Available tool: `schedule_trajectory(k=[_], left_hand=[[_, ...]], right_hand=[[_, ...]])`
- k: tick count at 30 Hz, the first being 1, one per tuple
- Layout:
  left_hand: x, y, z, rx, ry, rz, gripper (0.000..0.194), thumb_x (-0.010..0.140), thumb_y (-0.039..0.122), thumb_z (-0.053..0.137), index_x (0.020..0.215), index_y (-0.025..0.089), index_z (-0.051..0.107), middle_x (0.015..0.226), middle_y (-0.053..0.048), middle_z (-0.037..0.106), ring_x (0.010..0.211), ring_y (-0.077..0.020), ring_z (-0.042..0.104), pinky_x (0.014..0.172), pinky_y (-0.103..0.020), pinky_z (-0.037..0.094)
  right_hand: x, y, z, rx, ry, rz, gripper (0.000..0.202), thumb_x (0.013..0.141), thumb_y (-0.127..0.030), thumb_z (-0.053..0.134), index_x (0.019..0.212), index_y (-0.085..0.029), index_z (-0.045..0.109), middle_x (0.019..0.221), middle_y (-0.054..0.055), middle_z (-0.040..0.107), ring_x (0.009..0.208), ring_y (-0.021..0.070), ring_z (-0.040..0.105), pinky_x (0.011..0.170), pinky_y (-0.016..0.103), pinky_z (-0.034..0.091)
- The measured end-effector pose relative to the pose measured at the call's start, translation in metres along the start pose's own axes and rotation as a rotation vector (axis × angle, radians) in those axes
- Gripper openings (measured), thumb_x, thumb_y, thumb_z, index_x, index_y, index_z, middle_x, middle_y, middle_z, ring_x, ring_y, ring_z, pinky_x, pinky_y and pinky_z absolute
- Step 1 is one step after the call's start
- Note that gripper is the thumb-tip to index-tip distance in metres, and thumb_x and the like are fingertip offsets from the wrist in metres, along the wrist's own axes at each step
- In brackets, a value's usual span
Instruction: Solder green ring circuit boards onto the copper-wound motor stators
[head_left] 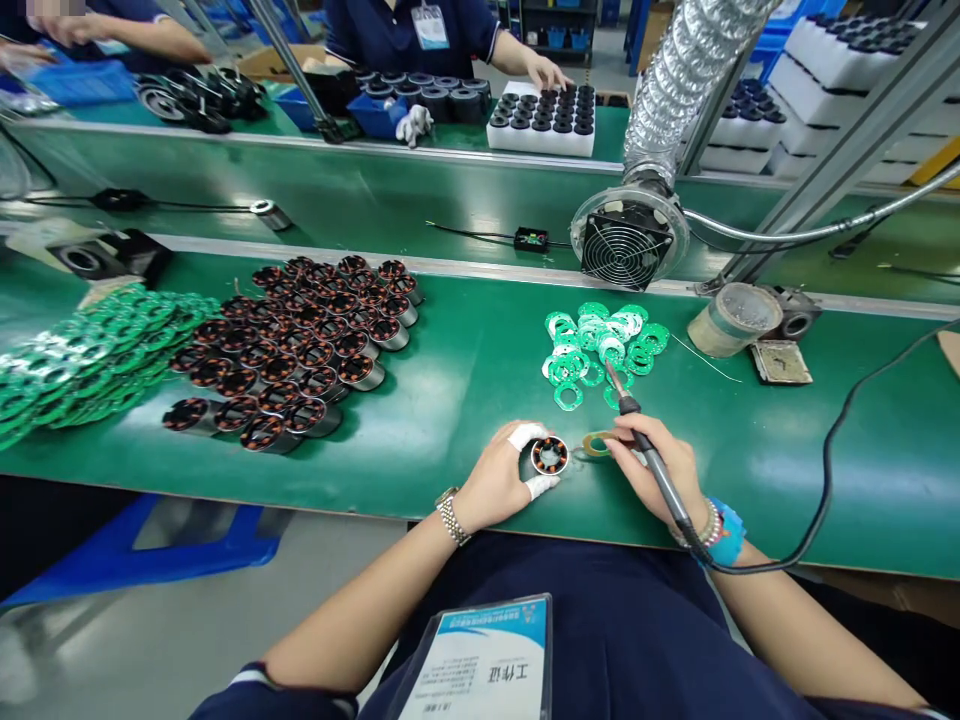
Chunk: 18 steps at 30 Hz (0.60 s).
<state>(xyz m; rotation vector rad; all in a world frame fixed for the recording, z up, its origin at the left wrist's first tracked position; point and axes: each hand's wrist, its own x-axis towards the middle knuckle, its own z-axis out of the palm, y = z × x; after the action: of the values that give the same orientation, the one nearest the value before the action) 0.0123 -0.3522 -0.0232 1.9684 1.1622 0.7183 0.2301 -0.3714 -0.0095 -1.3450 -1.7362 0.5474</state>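
Left hand (491, 482) clasps a stator (550, 469). Right hand (680, 463) grips a soldering iron (660, 476) and, apparently, a ring board (592, 437). Keep the tip (610, 368) clear.

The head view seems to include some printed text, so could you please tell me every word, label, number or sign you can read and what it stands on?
"工作证": the large characters on the wearer's badge.
Line on that badge's blue band: too small to read surely.
Smaller lines on the badge's white part: too small and blurred to read.
Co-worker's badge across the bench: too blurred to read.
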Motion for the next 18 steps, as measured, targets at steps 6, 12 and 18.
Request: schedule_trajectory(k=[6, 12, 18], left_hand=[[-0.005, -0.001, 0.005, 0.184, 0.084, 0.014, 0.052, 0.066, 0.038, 0.072, 0.108, 0.017, 0.051, 0.107, -0.011, 0.060, 0.101, -0.0269, 0.055, 0.090, -0.047, 0.043], [-0.007, -0.002, 0.005, 0.172, 0.115, 0.022, 0.047, 0.067, 0.040, 0.071, 0.105, 0.017, 0.055, 0.099, -0.010, 0.061, 0.095, -0.0257, 0.057, 0.083, -0.044, 0.046], [-0.008, -0.002, 0.005, 0.145, 0.126, 0.029, 0.043, 0.068, 0.036, 0.071, 0.104, 0.018, 0.055, 0.096, -0.009, 0.061, 0.092, -0.0247, 0.056, 0.081, -0.042, 0.047]], right_hand=[[0.008, -0.020, 0.012, 0.610, -0.166, 0.289, 0.036, 0.082, -0.028, 0.058, 0.112, -0.025, 0.040, 0.115, 0.009, 0.057, 0.093, 0.0182, 0.062, 0.063, 0.029, 0.059], [0.019, -0.021, 0.006, 0.672, -0.298, 0.235, 0.039, 0.079, -0.027, 0.063, 0.111, -0.025, 0.041, 0.116, 0.010, 0.058, 0.106, 0.0208, 0.058, 0.075, 0.033, 0.057], [0.026, -0.029, 0.018, 0.048, -0.283, -0.067, 0.031, 0.083, -0.030, 0.057, 0.112, -0.023, 0.047, 0.103, 0.007, 0.061, 0.089, 0.0189, 0.062, 0.079, 0.033, 0.053]])
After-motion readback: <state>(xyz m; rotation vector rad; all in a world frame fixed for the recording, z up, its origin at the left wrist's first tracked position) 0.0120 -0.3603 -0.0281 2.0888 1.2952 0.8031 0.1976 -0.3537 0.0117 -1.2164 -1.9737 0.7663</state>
